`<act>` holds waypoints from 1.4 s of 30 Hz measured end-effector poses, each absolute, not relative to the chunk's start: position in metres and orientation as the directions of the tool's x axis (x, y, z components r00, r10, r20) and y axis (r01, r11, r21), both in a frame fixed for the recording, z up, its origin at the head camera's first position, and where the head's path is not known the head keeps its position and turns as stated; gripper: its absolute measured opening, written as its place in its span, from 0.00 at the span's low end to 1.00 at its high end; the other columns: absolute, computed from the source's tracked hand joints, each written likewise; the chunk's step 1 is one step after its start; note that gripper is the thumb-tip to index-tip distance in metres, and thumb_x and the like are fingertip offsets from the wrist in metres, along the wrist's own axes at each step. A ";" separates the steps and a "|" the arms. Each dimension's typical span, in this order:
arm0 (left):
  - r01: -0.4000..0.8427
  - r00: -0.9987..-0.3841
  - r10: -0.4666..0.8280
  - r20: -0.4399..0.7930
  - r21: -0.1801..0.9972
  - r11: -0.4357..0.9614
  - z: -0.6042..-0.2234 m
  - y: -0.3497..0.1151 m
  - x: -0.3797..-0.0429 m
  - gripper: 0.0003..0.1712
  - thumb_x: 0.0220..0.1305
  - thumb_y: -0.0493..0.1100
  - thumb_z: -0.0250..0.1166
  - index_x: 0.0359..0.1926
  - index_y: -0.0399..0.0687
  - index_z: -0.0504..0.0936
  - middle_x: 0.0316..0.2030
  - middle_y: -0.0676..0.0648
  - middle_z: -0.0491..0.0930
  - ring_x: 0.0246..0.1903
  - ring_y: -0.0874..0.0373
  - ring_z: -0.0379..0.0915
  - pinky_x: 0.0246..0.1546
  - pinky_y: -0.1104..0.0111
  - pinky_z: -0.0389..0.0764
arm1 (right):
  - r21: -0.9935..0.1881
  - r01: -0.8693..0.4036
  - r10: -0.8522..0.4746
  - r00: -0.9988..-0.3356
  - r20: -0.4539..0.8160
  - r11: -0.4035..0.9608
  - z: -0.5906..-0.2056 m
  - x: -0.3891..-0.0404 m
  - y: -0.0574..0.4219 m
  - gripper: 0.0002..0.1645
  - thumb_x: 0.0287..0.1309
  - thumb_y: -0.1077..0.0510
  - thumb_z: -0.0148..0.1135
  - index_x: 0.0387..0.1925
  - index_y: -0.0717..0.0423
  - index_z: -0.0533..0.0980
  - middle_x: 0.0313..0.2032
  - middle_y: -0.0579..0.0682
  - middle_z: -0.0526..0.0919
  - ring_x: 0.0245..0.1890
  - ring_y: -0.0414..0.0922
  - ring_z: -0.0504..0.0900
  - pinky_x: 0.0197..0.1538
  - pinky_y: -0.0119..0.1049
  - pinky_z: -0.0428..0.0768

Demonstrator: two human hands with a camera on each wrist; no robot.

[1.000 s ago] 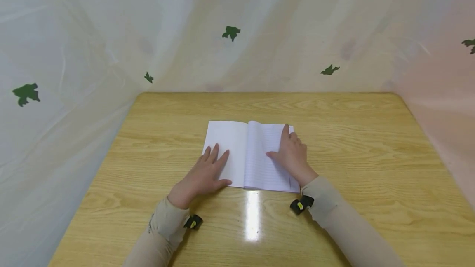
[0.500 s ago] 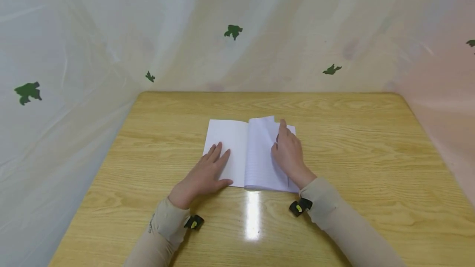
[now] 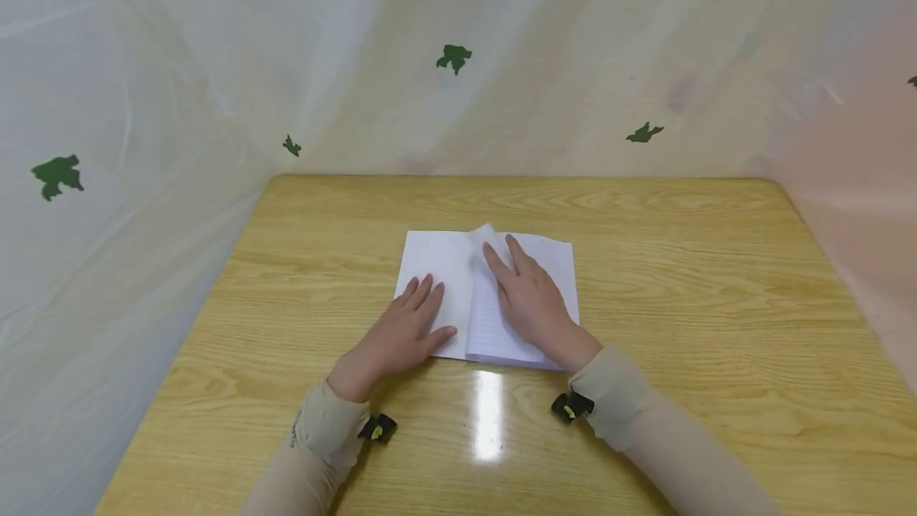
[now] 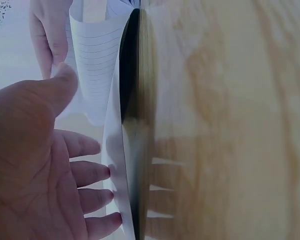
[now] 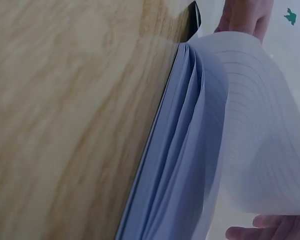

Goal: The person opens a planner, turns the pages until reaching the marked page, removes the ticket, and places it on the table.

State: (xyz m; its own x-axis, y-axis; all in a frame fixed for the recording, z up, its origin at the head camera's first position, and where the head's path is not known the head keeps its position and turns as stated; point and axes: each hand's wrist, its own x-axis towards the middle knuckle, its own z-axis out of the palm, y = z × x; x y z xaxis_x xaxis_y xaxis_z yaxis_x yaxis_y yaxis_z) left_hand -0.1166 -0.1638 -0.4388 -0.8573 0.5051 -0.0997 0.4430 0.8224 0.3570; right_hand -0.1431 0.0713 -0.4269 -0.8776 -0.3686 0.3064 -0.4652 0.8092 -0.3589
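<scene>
An open notebook [image 3: 438, 249] lies on the table in the head view, its left page blank and white. My left hand [image 3: 401, 333] rests on that page with fingers spread. A lined leaf [image 3: 487, 325] is raised near the spine and bends leftward, its top corner standing up. My right hand [image 3: 536, 297] is at this leaf with straight fingers, touching it from the right. In the right wrist view the leaf [image 5: 262, 110] arches high above the stacked pages, and the fingers [image 5: 280, 227] show at its lower edge. More of the right-hand pages [image 3: 562, 261] are uncovered beneath.
The notebook lies on a wooden table [image 3: 680, 285] with a bright light reflection before it. A pale curtain [image 3: 544, 62] with green leaf and bird shapes hangs round the back and sides. Small black devices [image 3: 377, 428] are strapped at both wrists.
My right hand has moved left from the right page's outer edge toward the spine, carrying the lined leaf up and over. My left hand has stayed nearly still on the left page.
</scene>
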 end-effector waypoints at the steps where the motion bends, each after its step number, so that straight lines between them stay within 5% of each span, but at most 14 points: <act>1: 0.440 -0.858 0.504 -0.098 0.363 0.821 -0.439 -0.163 -0.117 0.44 0.73 0.61 0.49 0.75 0.36 0.50 0.74 0.33 0.46 0.73 0.36 0.39 0.70 0.48 0.49 | -0.358 -0.469 -0.383 -0.878 0.286 0.807 -0.426 -0.142 0.070 0.31 0.69 0.61 0.52 0.71 0.53 0.63 0.69 0.71 0.59 0.60 0.66 0.72 0.59 0.58 0.71; 9: 0.422 -0.869 0.488 -0.085 0.388 0.819 -0.438 -0.160 -0.117 0.47 0.74 0.64 0.43 0.76 0.38 0.37 0.75 0.37 0.40 0.74 0.40 0.35 0.71 0.49 0.47 | -0.462 -0.434 -0.437 -0.893 0.107 0.774 -0.426 -0.137 0.060 0.37 0.71 0.52 0.50 0.76 0.54 0.52 0.71 0.75 0.45 0.65 0.68 0.63 0.57 0.58 0.73; 17: 0.383 -0.892 0.448 -0.057 0.432 0.816 -0.436 -0.157 -0.117 0.49 0.72 0.67 0.42 0.77 0.46 0.31 0.75 0.34 0.28 0.73 0.37 0.29 0.69 0.46 0.49 | -0.487 -0.506 -0.530 -0.842 0.100 0.712 -0.429 -0.132 0.048 0.40 0.70 0.45 0.51 0.76 0.55 0.52 0.72 0.73 0.42 0.70 0.66 0.53 0.67 0.57 0.61; 24: 0.403 -0.893 0.450 0.002 0.446 0.799 -0.437 -0.157 -0.116 0.50 0.71 0.67 0.44 0.77 0.50 0.29 0.74 0.35 0.20 0.73 0.34 0.26 0.68 0.45 0.49 | -0.457 -0.575 -0.602 -0.792 0.103 0.678 -0.436 -0.129 0.038 0.40 0.68 0.49 0.55 0.75 0.58 0.54 0.72 0.73 0.44 0.71 0.65 0.52 0.70 0.55 0.57; 32: 0.406 -0.894 0.447 0.003 0.423 0.810 -0.437 -0.157 -0.116 0.46 0.71 0.66 0.46 0.78 0.53 0.36 0.73 0.36 0.15 0.72 0.33 0.24 0.67 0.43 0.52 | -0.449 -0.629 -0.661 -0.743 0.108 0.634 -0.442 -0.127 0.033 0.42 0.67 0.48 0.57 0.73 0.64 0.56 0.72 0.73 0.45 0.70 0.64 0.56 0.68 0.54 0.60; 37: 0.426 -0.894 0.446 0.043 0.390 0.816 -0.438 -0.157 -0.116 0.45 0.71 0.63 0.50 0.78 0.50 0.44 0.73 0.34 0.18 0.72 0.30 0.26 0.65 0.42 0.56 | -0.445 -0.648 -0.696 -0.714 0.075 0.618 -0.441 -0.124 0.033 0.50 0.66 0.43 0.58 0.73 0.70 0.49 0.72 0.71 0.45 0.72 0.62 0.51 0.70 0.54 0.57; 42: 0.436 -0.897 0.434 0.080 0.313 0.844 -0.438 -0.159 -0.118 0.43 0.70 0.62 0.52 0.76 0.46 0.52 0.73 0.32 0.20 0.72 0.29 0.27 0.64 0.39 0.57 | -0.404 -0.661 -0.729 -0.685 -0.021 0.632 -0.440 -0.123 0.033 0.44 0.68 0.42 0.55 0.73 0.64 0.54 0.74 0.64 0.49 0.74 0.60 0.47 0.70 0.57 0.52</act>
State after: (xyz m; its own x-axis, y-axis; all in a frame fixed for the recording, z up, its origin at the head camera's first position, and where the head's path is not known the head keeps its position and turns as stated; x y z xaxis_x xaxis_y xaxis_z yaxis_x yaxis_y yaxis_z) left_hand -0.1180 -0.1588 -0.4382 -0.8974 0.4338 0.0803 0.4360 0.8439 0.3127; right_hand -0.1227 0.0334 -0.4396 -0.6846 -0.7286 -0.0205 -0.6610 0.6325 -0.4037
